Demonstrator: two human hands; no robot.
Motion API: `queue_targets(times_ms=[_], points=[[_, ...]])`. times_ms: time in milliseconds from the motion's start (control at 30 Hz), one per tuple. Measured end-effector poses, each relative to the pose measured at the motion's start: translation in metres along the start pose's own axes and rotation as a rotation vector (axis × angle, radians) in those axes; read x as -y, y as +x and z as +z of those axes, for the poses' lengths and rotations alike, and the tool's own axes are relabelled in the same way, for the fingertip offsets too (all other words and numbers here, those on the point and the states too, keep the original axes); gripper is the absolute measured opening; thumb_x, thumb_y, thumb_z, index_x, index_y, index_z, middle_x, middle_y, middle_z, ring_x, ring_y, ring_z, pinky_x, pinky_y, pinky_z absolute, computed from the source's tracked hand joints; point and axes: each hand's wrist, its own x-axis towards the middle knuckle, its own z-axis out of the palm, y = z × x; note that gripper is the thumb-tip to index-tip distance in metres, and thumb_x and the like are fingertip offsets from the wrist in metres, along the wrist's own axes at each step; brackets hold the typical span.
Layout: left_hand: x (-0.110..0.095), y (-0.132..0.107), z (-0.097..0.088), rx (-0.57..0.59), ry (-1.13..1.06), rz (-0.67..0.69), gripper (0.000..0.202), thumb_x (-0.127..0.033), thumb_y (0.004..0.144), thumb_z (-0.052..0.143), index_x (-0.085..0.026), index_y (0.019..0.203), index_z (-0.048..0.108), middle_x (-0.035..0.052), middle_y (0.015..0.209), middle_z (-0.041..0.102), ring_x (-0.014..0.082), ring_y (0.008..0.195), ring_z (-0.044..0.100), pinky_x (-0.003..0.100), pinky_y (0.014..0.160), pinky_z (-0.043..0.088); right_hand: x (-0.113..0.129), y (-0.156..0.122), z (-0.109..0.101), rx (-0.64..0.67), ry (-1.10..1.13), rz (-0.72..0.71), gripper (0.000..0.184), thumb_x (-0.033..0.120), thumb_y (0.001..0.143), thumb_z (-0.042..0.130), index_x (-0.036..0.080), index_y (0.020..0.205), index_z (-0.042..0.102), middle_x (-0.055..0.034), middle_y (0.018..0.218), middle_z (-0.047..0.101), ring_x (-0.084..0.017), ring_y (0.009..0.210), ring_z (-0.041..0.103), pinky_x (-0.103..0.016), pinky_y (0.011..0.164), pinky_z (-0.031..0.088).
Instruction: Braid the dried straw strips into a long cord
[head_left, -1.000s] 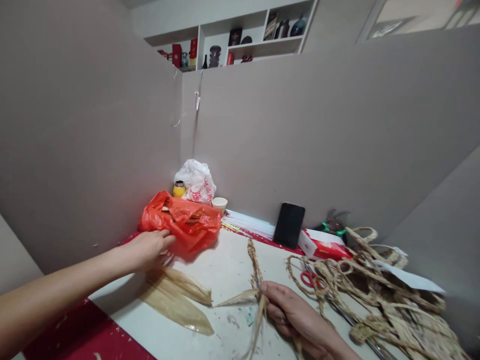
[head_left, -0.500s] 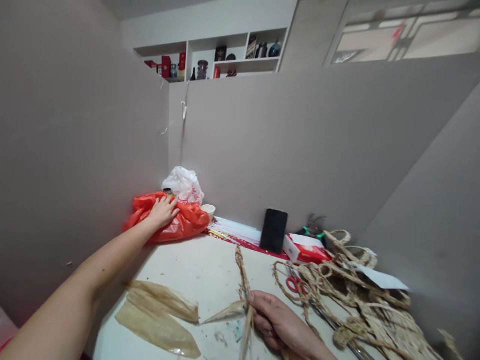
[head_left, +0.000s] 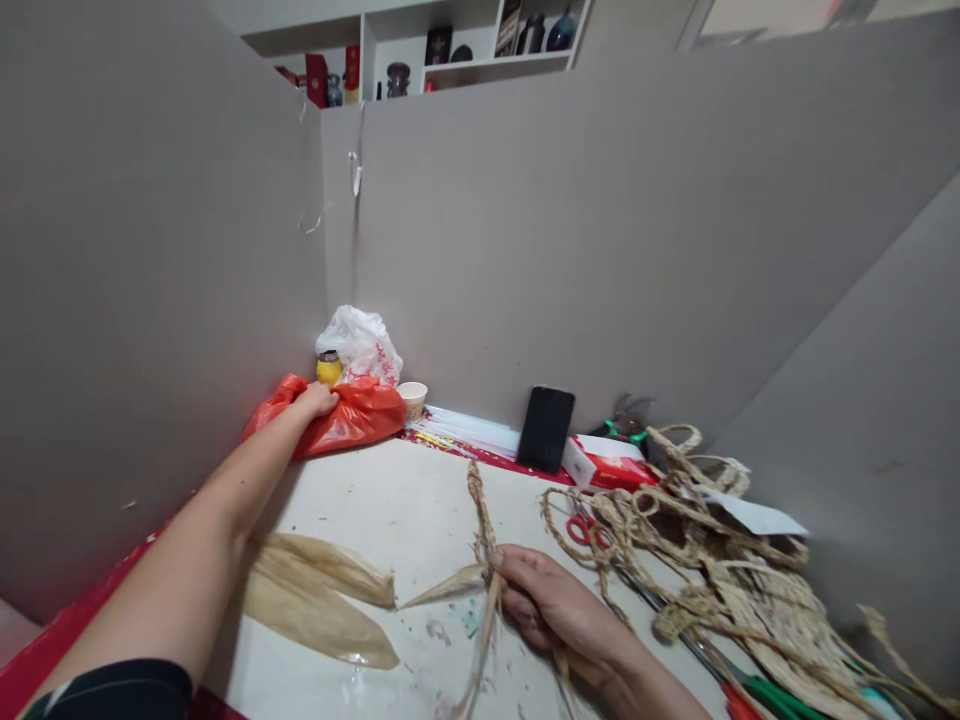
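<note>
My left hand [head_left: 315,400] reaches far out to the red plastic bag [head_left: 352,420] in the back left corner, fingers closed on its top. My right hand [head_left: 551,605] rests on the white table top [head_left: 397,510] and is shut on a braided straw cord [head_left: 480,510] with loose husk strips trailing toward me. Two flat dried corn husks [head_left: 315,600] lie on the table under my left forearm.
Behind the red bag are a white plastic bag [head_left: 360,342], a yellow jar [head_left: 328,368] and a paper cup [head_left: 412,398]. A black phone [head_left: 546,430] leans on the grey partition. A red box [head_left: 604,468], red scissors [head_left: 581,530] and a heap of braided straw [head_left: 720,560] fill the right side.
My left hand went from the husks to the red bag, which now lies pushed deeper into the corner. The right hand keeps its hold on the cord.
</note>
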Motion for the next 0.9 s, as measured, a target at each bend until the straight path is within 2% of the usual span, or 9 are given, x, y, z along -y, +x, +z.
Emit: queue_targets(times_ms=[67,133,233,400,500,633,700,767,900], points=[[0.002,-0.011,-0.009,-0.010,0.010,0.071,0.036,-0.037,0.089,0.045,-0.014,0.115,0.053,0.0120,0.121,0.052,0.0200,0.102,0.055,0.035,0.088,0.044,0.002,-0.001,0.001,0.005,-0.005,0.001,0.034,0.046,0.077,0.059,0.021,0.067,0.039,0.0117,0.043,0.030,-0.003,0.036,0.011,-0.016,0.032,0.009],[0.005,-0.026,-0.020,-0.049,0.023,0.125,0.043,-0.036,0.088,0.043,-0.014,0.123,0.048,0.0151,0.135,0.040,0.0226,0.107,0.053,0.031,0.091,0.041,0.003,-0.002,0.002,0.011,-0.005,-0.003,0.035,0.046,0.077,0.060,0.020,0.066,0.038,0.0115,0.044,0.029,-0.003,0.037,0.011,-0.016,0.032,0.009],[0.005,-0.051,-0.037,-0.133,0.050,0.183,0.055,-0.033,0.086,0.042,-0.018,0.137,0.031,0.0131,0.147,0.022,0.0282,0.116,0.047,0.036,0.095,0.037,0.004,-0.004,0.002,0.000,-0.003,0.008,0.036,0.046,0.076,0.061,0.021,0.066,0.038,0.0113,0.044,0.030,-0.003,0.037,0.011,-0.016,0.033,0.009],[-0.014,-0.105,-0.057,-0.378,0.187,0.516,0.051,-0.024,0.086,0.037,-0.015,0.137,0.034,0.0113,0.143,0.034,0.0295,0.128,0.031,0.043,0.105,0.023,0.003,-0.004,0.001,0.006,0.001,0.028,0.037,0.048,0.074,0.062,0.020,0.066,0.039,0.0114,0.043,0.029,-0.003,0.036,0.012,-0.016,0.032,0.010],[-0.029,-0.143,-0.055,-0.354,0.201,0.561,0.052,-0.032,0.086,0.039,-0.013,0.135,0.037,0.0139,0.142,0.035,0.0341,0.126,0.032,0.049,0.103,0.023,0.003,-0.004,0.001,-0.004,0.013,0.037,0.038,0.047,0.073,0.064,0.020,0.065,0.038,0.0113,0.043,0.030,-0.003,0.036,0.013,-0.016,0.032,0.010],[-0.039,-0.179,-0.034,-0.330,0.174,0.598,0.062,-0.043,0.085,0.042,-0.017,0.140,0.030,0.0125,0.146,0.027,0.0321,0.133,0.021,0.047,0.108,0.013,0.000,-0.002,-0.001,-0.018,0.013,0.031,0.039,0.048,0.074,0.063,0.021,0.066,0.037,0.0116,0.043,0.030,-0.003,0.036,0.012,-0.016,0.032,0.010],[-0.037,-0.182,-0.019,-0.297,0.168,0.632,0.072,-0.051,0.080,0.046,-0.020,0.142,0.025,0.0122,0.148,0.021,0.0336,0.135,0.015,0.048,0.109,0.008,-0.003,-0.001,-0.002,-0.010,0.014,0.023,0.039,0.049,0.075,0.061,0.021,0.066,0.036,0.0117,0.043,0.030,-0.002,0.035,0.011,-0.016,0.032,0.009],[-0.033,-0.171,-0.004,-0.260,0.144,0.632,0.076,-0.056,0.078,0.046,-0.027,0.143,0.020,0.0099,0.150,0.018,0.0347,0.136,0.013,0.050,0.108,0.009,-0.005,0.001,-0.003,0.004,0.014,0.014,0.039,0.050,0.076,0.060,0.021,0.066,0.036,0.0118,0.042,0.030,-0.002,0.035,0.011,-0.016,0.032,0.009],[-0.020,-0.116,0.010,-0.250,0.065,0.460,0.061,-0.056,0.085,0.034,-0.033,0.141,0.024,0.0102,0.149,0.020,0.0362,0.134,0.016,0.055,0.102,0.019,-0.006,0.005,-0.004,0.021,0.016,0.002,0.040,0.051,0.075,0.060,0.021,0.066,0.036,0.0122,0.041,0.029,-0.002,0.033,0.010,-0.016,0.031,0.006]])
